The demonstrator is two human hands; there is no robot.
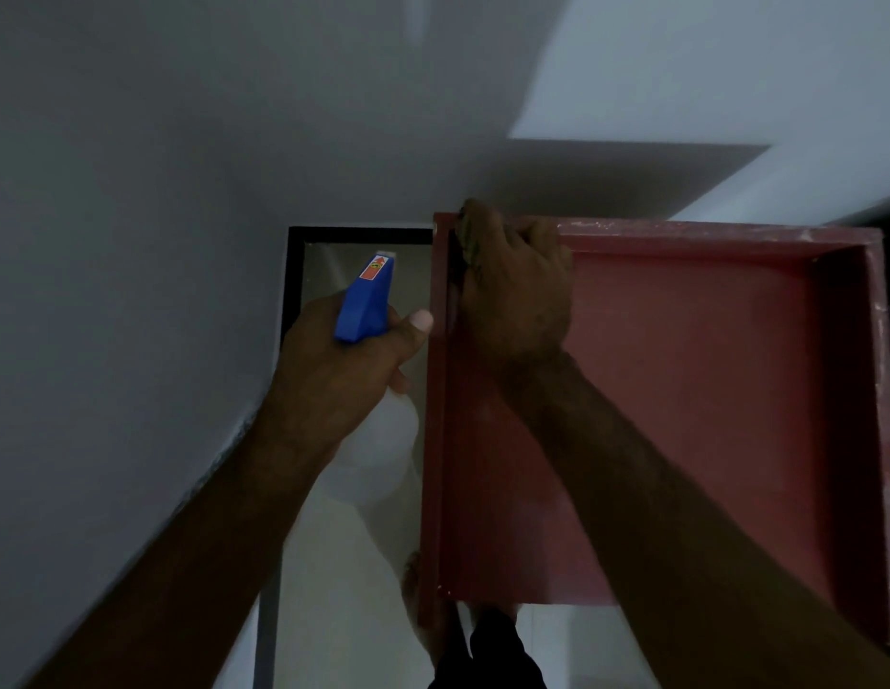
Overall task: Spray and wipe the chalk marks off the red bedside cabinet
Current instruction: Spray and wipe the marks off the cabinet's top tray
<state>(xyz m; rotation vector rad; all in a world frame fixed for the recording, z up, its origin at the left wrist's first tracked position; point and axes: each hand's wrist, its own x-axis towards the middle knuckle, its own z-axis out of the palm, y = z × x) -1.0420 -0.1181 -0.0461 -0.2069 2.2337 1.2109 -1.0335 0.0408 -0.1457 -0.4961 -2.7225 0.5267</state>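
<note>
The red bedside cabinet (681, 390) is seen from directly above, set against a pale wall (135, 191) and filling the right half of the view; its top is a sunken panel framed by a raised rim. The right hand (517, 290) is placed at the far left corner of that rim, its fingers curled down over a cloth (469, 241), of which only a small yellowish-green scrap is shown between the knuckles and the rim; the cloth is pressed against the corner, and the forearm is stretched diagonally across the sunken panel. The left hand (343, 370) is held just beside the cabinet's left edge, apart from the right hand and lower in the view; it is wrapped round the neck of a spray bottle (366, 300), with the thumb laid beside the blue head (a red and white label is carried on top) and the translucent body hanging below the palm. The nozzle is pointed away from the person, towards the wall, not at the cabinet. White chalk marks (706, 230) are scattered along the far rim, and more are seen on the right rim; the panel under the right forearm is dim and its surface cannot be judged. A glossy floor (333, 564) is seen under the bottle.
</note>
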